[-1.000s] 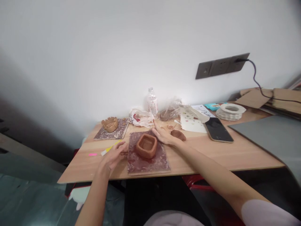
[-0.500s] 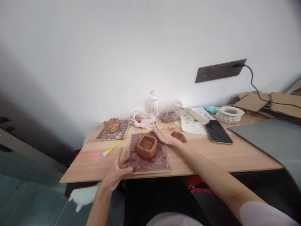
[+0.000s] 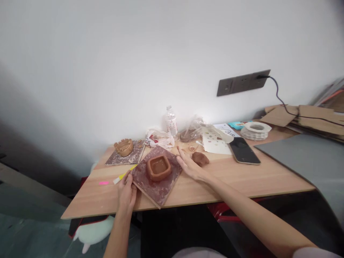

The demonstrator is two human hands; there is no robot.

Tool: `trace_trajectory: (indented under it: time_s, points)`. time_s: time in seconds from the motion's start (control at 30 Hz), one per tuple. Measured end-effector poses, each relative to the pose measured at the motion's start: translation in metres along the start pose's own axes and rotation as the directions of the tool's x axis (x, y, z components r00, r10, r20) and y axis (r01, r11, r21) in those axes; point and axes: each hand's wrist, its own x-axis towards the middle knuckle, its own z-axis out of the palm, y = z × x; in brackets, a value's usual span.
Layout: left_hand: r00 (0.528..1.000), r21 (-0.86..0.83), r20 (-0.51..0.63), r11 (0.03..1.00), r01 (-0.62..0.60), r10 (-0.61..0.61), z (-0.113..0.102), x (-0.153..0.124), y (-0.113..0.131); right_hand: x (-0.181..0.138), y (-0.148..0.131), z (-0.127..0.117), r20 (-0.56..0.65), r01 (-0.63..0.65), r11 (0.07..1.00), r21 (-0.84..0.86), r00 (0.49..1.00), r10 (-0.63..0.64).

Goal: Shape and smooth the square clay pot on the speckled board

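Note:
A square clay bowl [image 3: 159, 167] with thick walls and a wet-looking inside rests on a dark red, clay-smeared board [image 3: 154, 191], which lies turned cornerwise at the table's front. My left hand [image 3: 127, 191] has its fingers curled at the board's left corner. At the right corner, my right hand [image 3: 192, 168] lies with fingers stretched out along the edge. A lump of brown clay [image 3: 200, 159] sits just beyond my right wrist. A yellow brush [image 3: 119, 178] with white bristles is partly covered by my left hand and the board.
Behind left, a clay bowl with a notched rim [image 3: 123, 147] stands on a second board [image 3: 115, 159]. A plastic bottle [image 3: 171, 122], a crumpled bag [image 3: 159, 139] and printed paper [image 3: 215, 143] line the back. To the right are a phone [image 3: 244, 150], a white roll [image 3: 256, 130] and a grey laptop-like slab [image 3: 292, 152].
The board has turned from square-on to cornerwise, and the clay bowl has turned with it. My left hand has closed on the left corner; my right hand stays stretched at the right side.

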Motion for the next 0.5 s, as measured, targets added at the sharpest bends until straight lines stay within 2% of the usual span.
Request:
trace_trajectory:
  time_s: [0.1,0.17,0.33,0.43,0.5]
  points:
    - [0.999,0.007,-0.032,1.000,0.000,0.000,0.011,0.012,-0.006,-0.016,-0.009,-0.001,0.011,-0.022,1.000,0.012,1.000,0.022]
    - [0.999,0.021,-0.036,1.000,0.009,-0.009,0.014,0.019,-0.009,-0.030,-0.015,0.007,-0.007,-0.057,0.998,-0.012,0.998,0.057]
    - [0.999,0.062,-0.010,0.998,0.034,-0.034,0.014,0.030,-0.013,-0.062,-0.030,0.054,-0.048,-0.082,0.995,-0.056,0.996,0.079]
    - [1.000,0.078,0.002,0.996,0.031,-0.031,0.015,0.034,-0.014,-0.064,-0.036,0.077,-0.087,-0.130,0.990,-0.057,0.988,0.124]
    - [1.000,0.087,0.014,0.996,0.021,-0.023,0.015,0.037,-0.015,-0.060,-0.038,0.086,-0.132,-0.121,0.989,-0.085,0.985,0.109]
